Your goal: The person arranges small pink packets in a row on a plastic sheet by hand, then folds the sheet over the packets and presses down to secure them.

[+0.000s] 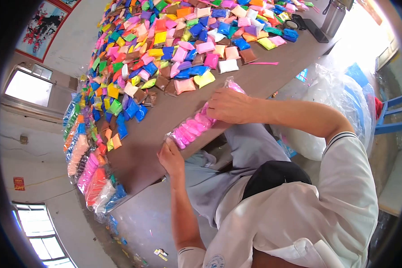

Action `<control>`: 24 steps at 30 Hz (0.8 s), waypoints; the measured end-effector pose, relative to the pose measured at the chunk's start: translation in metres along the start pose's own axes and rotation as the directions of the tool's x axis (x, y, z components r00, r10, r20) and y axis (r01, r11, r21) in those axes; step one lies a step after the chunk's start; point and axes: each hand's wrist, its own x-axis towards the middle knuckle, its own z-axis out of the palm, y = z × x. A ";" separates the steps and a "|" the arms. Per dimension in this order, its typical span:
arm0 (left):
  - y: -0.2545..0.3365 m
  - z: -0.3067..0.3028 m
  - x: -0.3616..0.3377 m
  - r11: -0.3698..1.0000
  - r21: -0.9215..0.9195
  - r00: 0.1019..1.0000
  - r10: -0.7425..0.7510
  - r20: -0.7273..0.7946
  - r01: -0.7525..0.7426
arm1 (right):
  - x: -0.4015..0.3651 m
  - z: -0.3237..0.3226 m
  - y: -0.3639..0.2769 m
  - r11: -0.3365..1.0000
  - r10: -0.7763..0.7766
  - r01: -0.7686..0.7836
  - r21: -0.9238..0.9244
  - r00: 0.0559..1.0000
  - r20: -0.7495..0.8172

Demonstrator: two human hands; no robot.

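A long clear plastic bag of pink packets (193,129) lies slantwise along the near edge of the brown table. My left hand (170,156) pinches its lower left end, with the fingers closed on the plastic. Over the upper right part of the bag, my right hand (228,106) is closed on it with bent fingers, hiding some of the pink packets. A bit of clear plastic and pink shows beyond the right hand. Just past the bag, a yellow packet (204,79) and a peach packet (185,85) lie at the edge of a big spread of coloured packets.
Many small coloured packets (161,38) cover the far part of the table (140,167). Filled bags of packets (91,172) line its left edge. A phone (316,30) and a steel flask (333,18) stand at the far right. Large clear bags (315,129) and a blue stool (391,116) are at the right.
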 end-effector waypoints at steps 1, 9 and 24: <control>0.001 0.001 -0.004 1.000 -0.012 0.999 0.018 -0.041 -0.018 | -0.008 0.000 -0.002 1.000 0.011 -0.011 0.001 0.998 -0.064; -0.001 0.006 -0.013 0.995 -0.060 0.990 0.073 -0.120 -0.081 | -0.040 0.007 -0.001 0.924 0.289 -0.122 0.362 0.842 -0.456; -0.003 0.008 -0.015 0.994 -0.055 0.987 0.082 -0.135 -0.090 | -0.040 0.004 0.035 -0.215 0.828 -0.534 0.818 0.344 0.443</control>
